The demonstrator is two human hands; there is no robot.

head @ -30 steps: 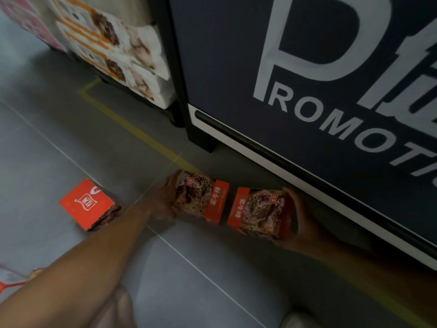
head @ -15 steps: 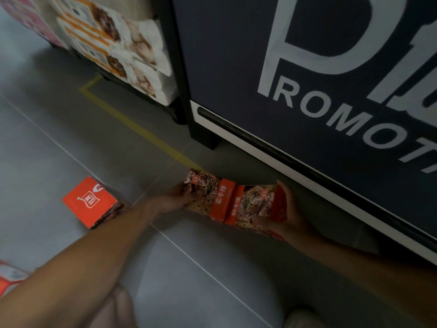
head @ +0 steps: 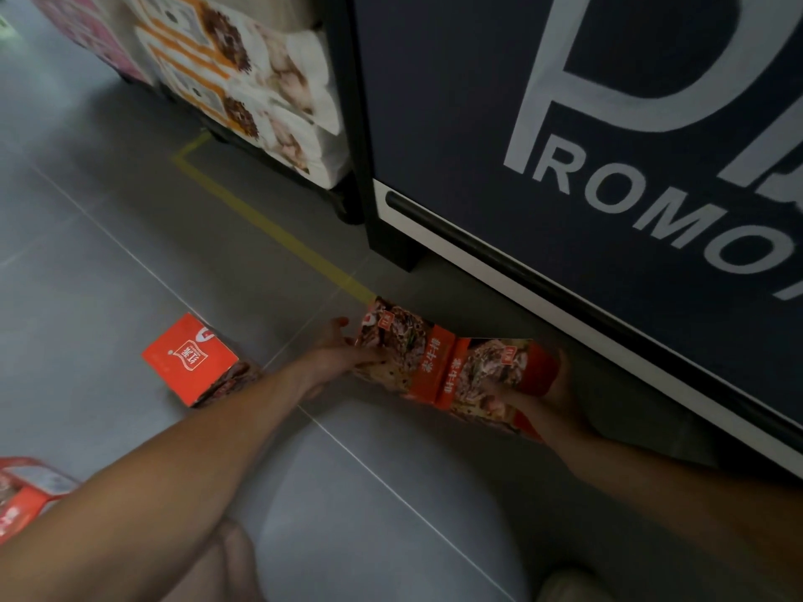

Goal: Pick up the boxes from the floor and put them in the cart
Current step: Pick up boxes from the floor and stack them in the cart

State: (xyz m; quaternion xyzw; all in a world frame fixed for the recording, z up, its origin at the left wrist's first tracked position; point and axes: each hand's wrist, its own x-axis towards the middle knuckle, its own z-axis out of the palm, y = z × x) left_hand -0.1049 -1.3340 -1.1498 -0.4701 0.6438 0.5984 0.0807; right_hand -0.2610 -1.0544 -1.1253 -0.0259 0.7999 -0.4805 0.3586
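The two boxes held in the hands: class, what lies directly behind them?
Behind the two boxes stands the dark promotion stand with its white base strip. Yellow floor tape runs up to them. The floor right behind them is hidden.

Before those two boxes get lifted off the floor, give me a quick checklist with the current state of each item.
1. Left hand has a grip on the left box: ok, thumb above and fingers across its front.
2. Right hand has a grip on the right box: ok, fingers curl round its far edge.
3. Boxes pressed together for one lift: ok, their orange ends meet.
4. Room to lift clear of the dark promotion stand: ok, open floor toward the person.
5. Cart ready to receive: cannot tell, none in view.
6. Floor cleared: not ok, an orange box lies to the left.
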